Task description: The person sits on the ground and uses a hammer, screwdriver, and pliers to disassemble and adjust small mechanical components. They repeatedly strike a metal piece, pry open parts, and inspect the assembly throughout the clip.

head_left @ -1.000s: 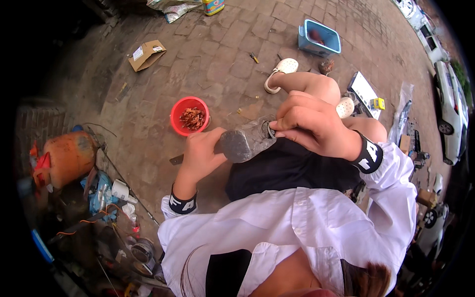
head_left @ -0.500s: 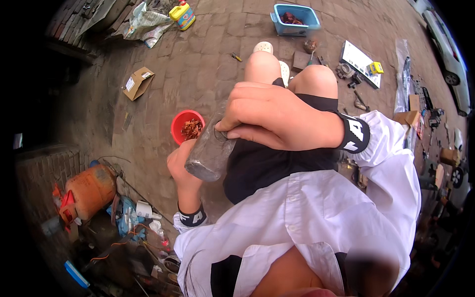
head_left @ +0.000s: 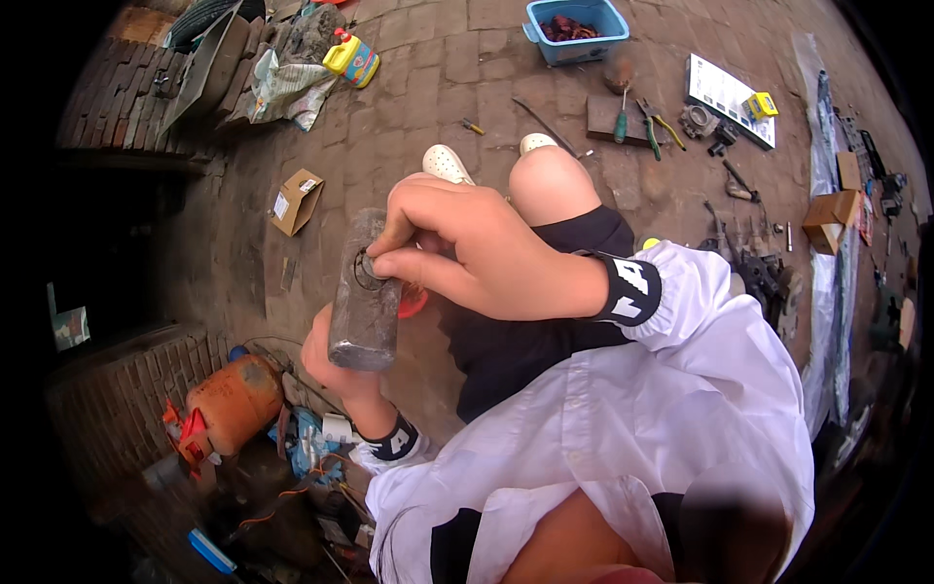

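Observation:
My left hand (head_left: pixel 329 352) grips the hammer from underneath, mostly hidden by its worn grey metal head (head_left: pixel 362 323), which is held lengthwise away from me. My right hand (head_left: pixel 465 251) reaches over the head, with thumb and forefinger closed at the round eye in its middle; what they pinch there is too small to make out. A red bucket (head_left: pixel 413 302) shows partly behind my right hand. My knee and white clogs lie beyond.
A blue tub (head_left: pixel 579 49) of reddish scraps, a yellow jug (head_left: pixel 352 60), pliers (head_left: pixel 658 127), a screwdriver (head_left: pixel 622 117) and a cardboard box (head_left: pixel 297 202) lie on the paving. An orange gas cylinder (head_left: pixel 235 401) and clutter sit at left, scattered parts (head_left: pixel 754 263) at right.
The hammer head has turned from crosswise to lengthwise and moved left with both hands. My right hand now covers much of the red bucket, and the view has shifted.

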